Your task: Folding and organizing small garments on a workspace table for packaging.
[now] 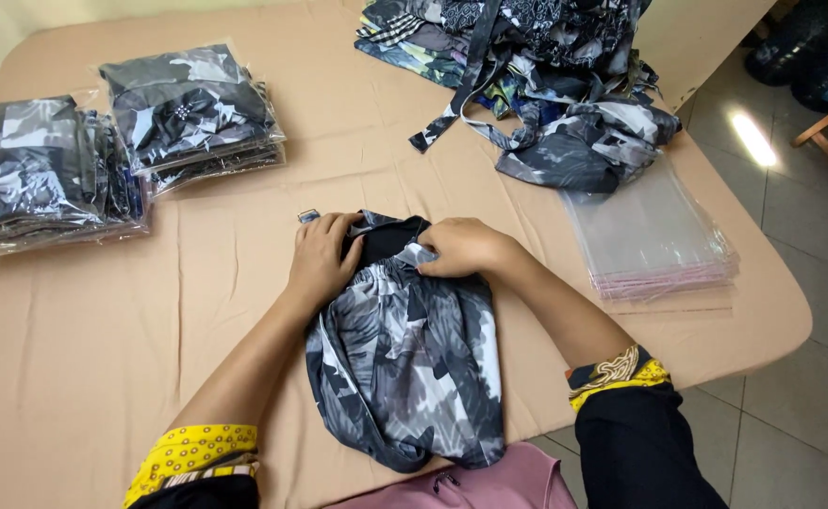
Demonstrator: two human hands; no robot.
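Both the left hand (322, 256) and right hand (459, 247) are gripping closed on the grey-and-black leaf-print fabric garment (406, 363) lying at the tan table's (74, 358) near edge, with two stacks of bagged garments (112, 141) finished, while a loose heap (546, 66) and empty clear bags (654, 236) are waiting.

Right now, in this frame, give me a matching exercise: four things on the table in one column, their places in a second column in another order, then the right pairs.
Things:
1. grey patterned garment
2. stack of empty clear bags
3. bagged garment stacks
4. loose garment pile

Places:
A. far left of the table
B. far side, right of centre
C. near edge, under the left hand and right hand
D. right edge

Pairs: 1-C, 2-D, 3-A, 4-B
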